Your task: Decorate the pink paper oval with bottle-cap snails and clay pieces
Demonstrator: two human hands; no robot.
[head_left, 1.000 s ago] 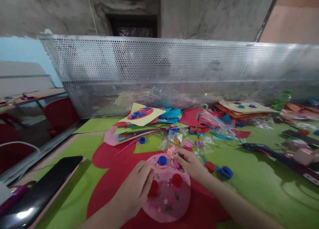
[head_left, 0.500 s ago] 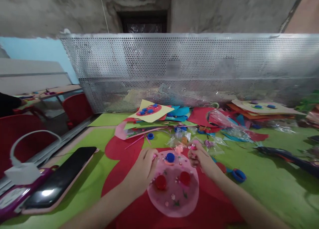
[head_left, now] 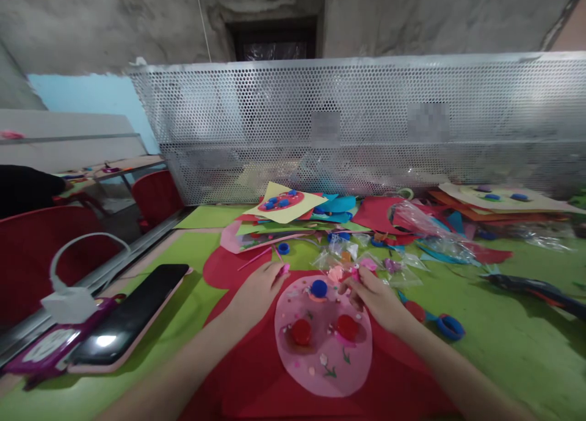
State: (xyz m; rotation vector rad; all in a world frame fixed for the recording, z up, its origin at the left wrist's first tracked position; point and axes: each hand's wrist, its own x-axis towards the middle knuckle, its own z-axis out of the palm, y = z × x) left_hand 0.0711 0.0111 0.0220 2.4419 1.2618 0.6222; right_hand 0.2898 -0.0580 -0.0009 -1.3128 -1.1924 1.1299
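Observation:
A pink paper oval [head_left: 315, 372] lies on red paper [head_left: 256, 372], decorated with a blue cap [head_left: 319, 288], two red caps [head_left: 301, 332] and small flower and leaf bits. At its upper left edge, my left hand [head_left: 260, 287] is closed, with a small pink piece [head_left: 284, 268] at the fingertips. My right hand [head_left: 378, 296] is over the upper right edge, its thumb and forefinger pinching a small pink piece with white eye-like dots [head_left: 356, 271]. The other fingers curl loosely. A peach shell-like piece [head_left: 336, 273] sits between the hands.
A phone [head_left: 137, 314] and a white charger [head_left: 68, 305] lie at left. Scissors-like dark tool [head_left: 535, 287] rests at right, near a blue ring-shaped cap [head_left: 451, 327]. Paper scraps, plastic bags [head_left: 412, 274] and a yellow card [head_left: 288, 210] are piled before a perforated metal screen [head_left: 274, 116].
The view has shifted slightly left, so things appear further right. My hands have moved slightly apart, and the right hand's fingers have loosened a little.

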